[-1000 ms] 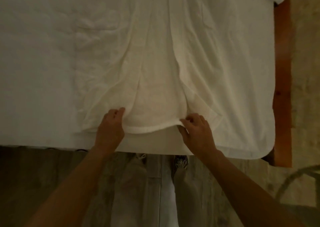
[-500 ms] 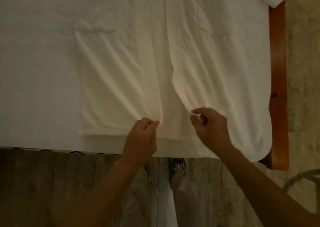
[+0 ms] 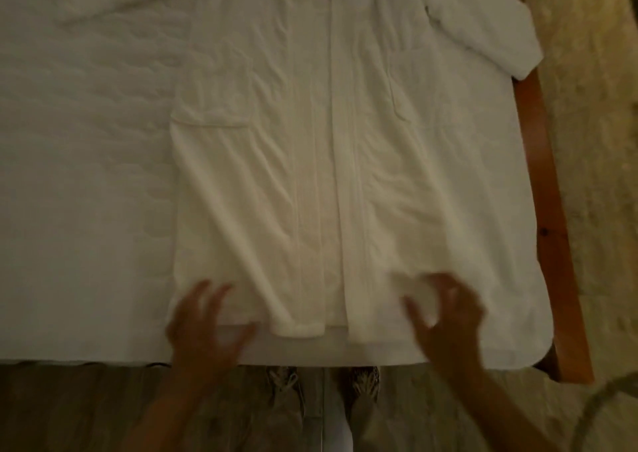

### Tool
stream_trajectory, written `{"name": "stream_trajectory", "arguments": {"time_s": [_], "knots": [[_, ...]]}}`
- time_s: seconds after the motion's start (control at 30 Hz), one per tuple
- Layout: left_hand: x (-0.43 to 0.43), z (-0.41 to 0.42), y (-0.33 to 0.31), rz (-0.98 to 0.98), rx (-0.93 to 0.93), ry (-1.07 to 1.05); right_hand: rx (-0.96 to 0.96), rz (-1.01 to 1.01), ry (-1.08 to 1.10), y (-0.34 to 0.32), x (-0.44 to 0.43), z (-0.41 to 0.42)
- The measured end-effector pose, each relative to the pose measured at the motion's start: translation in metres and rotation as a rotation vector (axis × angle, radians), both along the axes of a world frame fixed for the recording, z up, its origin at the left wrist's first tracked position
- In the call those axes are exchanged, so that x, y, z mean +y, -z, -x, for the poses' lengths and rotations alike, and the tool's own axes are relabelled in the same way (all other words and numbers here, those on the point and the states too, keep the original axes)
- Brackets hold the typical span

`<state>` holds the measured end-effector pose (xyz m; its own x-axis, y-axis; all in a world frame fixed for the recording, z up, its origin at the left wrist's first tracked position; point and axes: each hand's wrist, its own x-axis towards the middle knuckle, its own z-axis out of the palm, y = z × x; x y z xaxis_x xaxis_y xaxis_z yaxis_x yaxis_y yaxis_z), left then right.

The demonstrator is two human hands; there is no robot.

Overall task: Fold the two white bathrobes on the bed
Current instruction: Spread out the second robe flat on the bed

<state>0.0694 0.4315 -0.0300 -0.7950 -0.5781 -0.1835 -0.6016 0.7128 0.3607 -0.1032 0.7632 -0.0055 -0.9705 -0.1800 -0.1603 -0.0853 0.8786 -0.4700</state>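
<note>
The left hand (image 3: 207,327) hovers over the near left corner of the bathrobe (image 3: 310,175), fingers spread wide and pointing away from the person, thumb out toward the middle. It holds nothing. Motion blur smears it, so whether the fingertips touch the cloth cannot be told. The right hand (image 3: 445,317) is over the near right part of the hem, also splayed and empty, its fingers curled slightly like a claw and just as blurred. The two hands are well apart, one on each side of the robe's central front band. Both forearms rise from the bottom of the view and angle inward toward the hem.

The bathrobe lies flat and lengthwise on the bed (image 3: 76,210), front panels closed, with the hem at the near edge by the person. A patch pocket (image 3: 210,106) shows on its left panel and another pocket (image 3: 414,85) on its right panel. One sleeve (image 3: 483,20) lies across the far right corner. A small bit of the hem near the middle is rolled over.

A wooden bed frame (image 3: 545,210) runs along the right side, with a pale carpet (image 3: 593,141) beyond it. Below the bed edge, the person's shoes (image 3: 359,382) and light trousers stand on a wooden floor (image 3: 69,410).
</note>
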Motion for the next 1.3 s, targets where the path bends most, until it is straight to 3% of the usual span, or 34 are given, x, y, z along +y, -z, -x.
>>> {"name": "stream_trajectory", "arguments": {"time_s": [0.07,0.13,0.23,0.33,0.4,0.47,0.57,0.67,0.8,0.9,1.0,1.1,1.17,1.23,1.3], "knots": [[-0.038,0.003,-0.004,-0.139,-0.034,-0.433,-0.143,-0.103,0.353,-0.003,0.036,0.042],[-0.065,0.002,-0.006,-0.356,-0.045,-0.735,-0.350,-0.195,0.556,-0.002,0.067,0.068],[-0.073,-0.001,-0.007,-0.652,-0.071,-0.725,-0.529,-0.125,0.563,-0.012,0.089,0.074],[-0.061,-0.002,-0.019,-0.856,-0.006,-0.743,-0.733,0.138,0.618,-0.025,0.098,0.066],[-0.058,-0.009,-0.027,-0.966,0.044,-0.840,-0.905,0.347,0.664,-0.034,0.110,0.057],[-0.060,-0.024,-0.034,-1.105,0.116,-0.989,-0.942,0.484,0.710,-0.042,0.124,0.047],[-0.075,-0.052,-0.034,-1.042,0.157,-1.119,-0.920,0.598,0.737,-0.060,0.134,0.034],[-0.092,-0.066,-0.032,-0.875,0.100,-1.091,-0.863,0.356,0.671,-0.050,0.142,0.027],[-0.104,-0.051,-0.043,-0.901,0.128,-1.133,-0.867,0.325,0.736,-0.039,0.137,0.038],[-0.097,-0.056,-0.046,-0.908,0.021,-1.069,-0.889,0.330,0.745,-0.046,0.144,0.031],[-0.087,-0.079,-0.040,-0.419,-0.191,-0.872,-0.650,-0.036,0.576,-0.041,0.158,0.009],[-0.054,-0.061,-0.037,-0.031,-0.101,-0.506,-0.225,-0.233,0.474,-0.034,0.123,-0.008],[-0.012,-0.029,-0.031,0.046,0.022,-0.101,0.007,-0.171,0.236,-0.031,0.074,-0.020],[0.032,-0.002,-0.014,0.036,0.041,0.286,-0.005,-0.088,-0.070,-0.018,0.025,-0.034],[0.057,0.021,0.000,-0.018,-0.006,0.461,-0.095,-0.126,-0.418,0.004,-0.014,-0.051]]}}
